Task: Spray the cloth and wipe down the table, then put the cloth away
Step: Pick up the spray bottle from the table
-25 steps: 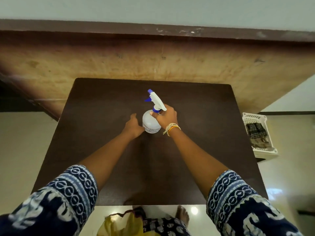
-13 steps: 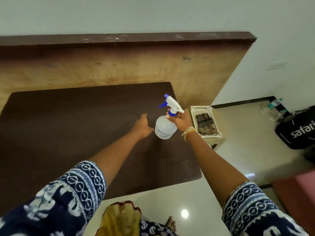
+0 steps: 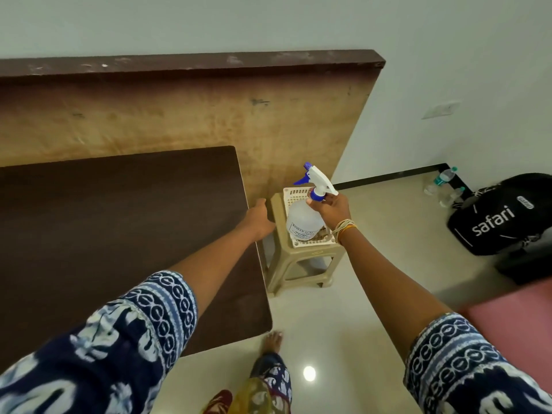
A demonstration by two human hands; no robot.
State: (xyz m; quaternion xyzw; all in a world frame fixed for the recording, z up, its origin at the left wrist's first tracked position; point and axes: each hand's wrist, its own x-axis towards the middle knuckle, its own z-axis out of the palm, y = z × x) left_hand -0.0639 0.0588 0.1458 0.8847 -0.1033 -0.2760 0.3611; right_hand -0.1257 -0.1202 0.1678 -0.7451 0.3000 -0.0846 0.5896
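My right hand (image 3: 333,212) grips the neck of a clear spray bottle (image 3: 303,218) with a white and blue trigger head, and holds it above a white plastic basket (image 3: 298,194). The basket sits on a beige plastic stool (image 3: 294,262) just right of the dark brown table (image 3: 119,234). The bottle and my hand hide most of the inside of the basket, so the cloth cannot be made out. My left hand (image 3: 258,218) is at the table's right edge, beside the stool, with nothing in it.
A large wooden board (image 3: 179,115) leans on the wall behind the table. A black bag (image 3: 501,216) and some water bottles (image 3: 442,182) stand on the tiled floor at the right. My bare foot (image 3: 271,342) is by the table's near corner. Something pink (image 3: 513,333) fills the lower right.
My right hand has carried the spray bottle from over the table rightward to above the basket on the stool. My left hand moved to the table's right edge. The view swung right.
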